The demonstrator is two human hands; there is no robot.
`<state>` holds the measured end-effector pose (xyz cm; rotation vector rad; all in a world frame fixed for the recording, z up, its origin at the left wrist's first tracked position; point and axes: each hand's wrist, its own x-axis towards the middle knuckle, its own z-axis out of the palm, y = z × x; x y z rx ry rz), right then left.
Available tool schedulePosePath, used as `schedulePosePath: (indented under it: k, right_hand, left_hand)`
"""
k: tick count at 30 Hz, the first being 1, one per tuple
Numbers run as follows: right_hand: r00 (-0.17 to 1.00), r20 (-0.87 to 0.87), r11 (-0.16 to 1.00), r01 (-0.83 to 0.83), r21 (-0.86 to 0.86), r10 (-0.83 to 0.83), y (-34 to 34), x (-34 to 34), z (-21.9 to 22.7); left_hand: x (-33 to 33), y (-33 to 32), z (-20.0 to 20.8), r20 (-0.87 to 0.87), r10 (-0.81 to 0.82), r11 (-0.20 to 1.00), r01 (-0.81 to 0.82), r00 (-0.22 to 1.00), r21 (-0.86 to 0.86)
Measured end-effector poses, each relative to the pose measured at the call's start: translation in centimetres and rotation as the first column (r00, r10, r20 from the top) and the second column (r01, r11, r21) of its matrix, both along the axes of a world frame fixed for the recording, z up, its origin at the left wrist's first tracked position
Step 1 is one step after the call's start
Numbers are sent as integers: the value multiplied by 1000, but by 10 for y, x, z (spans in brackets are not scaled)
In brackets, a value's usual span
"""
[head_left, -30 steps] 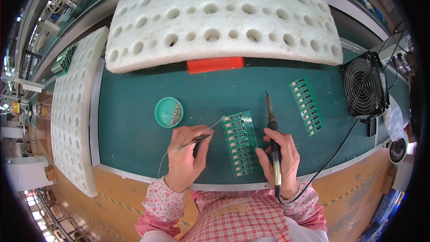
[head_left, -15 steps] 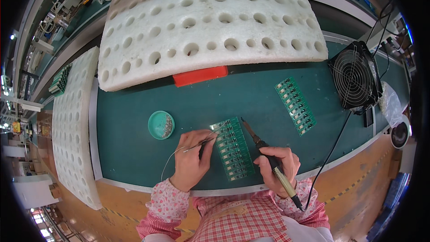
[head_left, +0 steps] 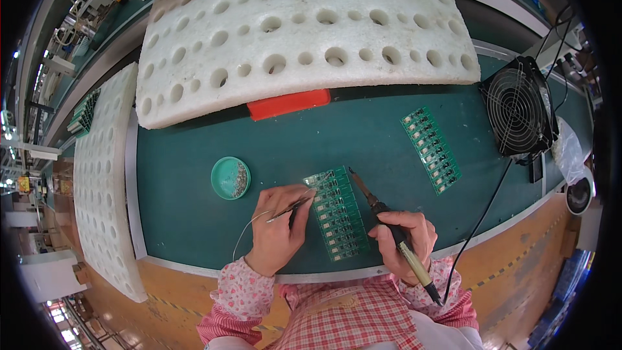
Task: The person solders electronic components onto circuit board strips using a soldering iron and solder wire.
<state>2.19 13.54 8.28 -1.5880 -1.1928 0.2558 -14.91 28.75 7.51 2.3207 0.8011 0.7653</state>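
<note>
My right hand (head_left: 409, 241) is wrapped round a soldering iron (head_left: 396, 233), whose dark tip points away from me beside the upper right edge of a green circuit board panel (head_left: 337, 217). The panel lies flat in front of me, with rows of small parts on it. At its left edge, my left hand (head_left: 277, 223) is closed on a pair of tweezers (head_left: 285, 210), their points over the panel's top left corner. A thin solder wire (head_left: 241, 236) runs in a loop from that same hand. Its exact grip on the wire is partly hidden by the fingers.
A small teal dish (head_left: 226, 179) holds tiny metal parts. Another board panel (head_left: 431, 150) lies to the right, near a black fan (head_left: 518, 107). A white foam block (head_left: 304, 39) with holes spans the back, above a red bin (head_left: 289, 104). The iron's cord (head_left: 481, 220) trails right.
The view has shifted slightly. Both hands keep their grips on the tweezers and the soldering iron, and the iron's tip stays beside the panel.
</note>
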Motion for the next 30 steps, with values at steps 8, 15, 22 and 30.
schedulePosePath:
  k: [8,15,22,30]
  right_hand:
    - [992,-126,998,0,65,8,0,-3,2]
    - [885,-465,991,44,123,18,2,-8,6]
    - [855,-505,988,-46,149,116,4,-7,6]
    - [862,-493,989,-58,138,120,5,-5,6]
  left_hand:
    - [0,0,0,3,-4,1000,4,1000,-7]
    - [0,0,0,-1,-4,1000,4,1000,-19]
    - [0,0,-1,20,1,1000,0,1000,-13]
    - [0,0,1,5,5,1000,-5,1000,-23]
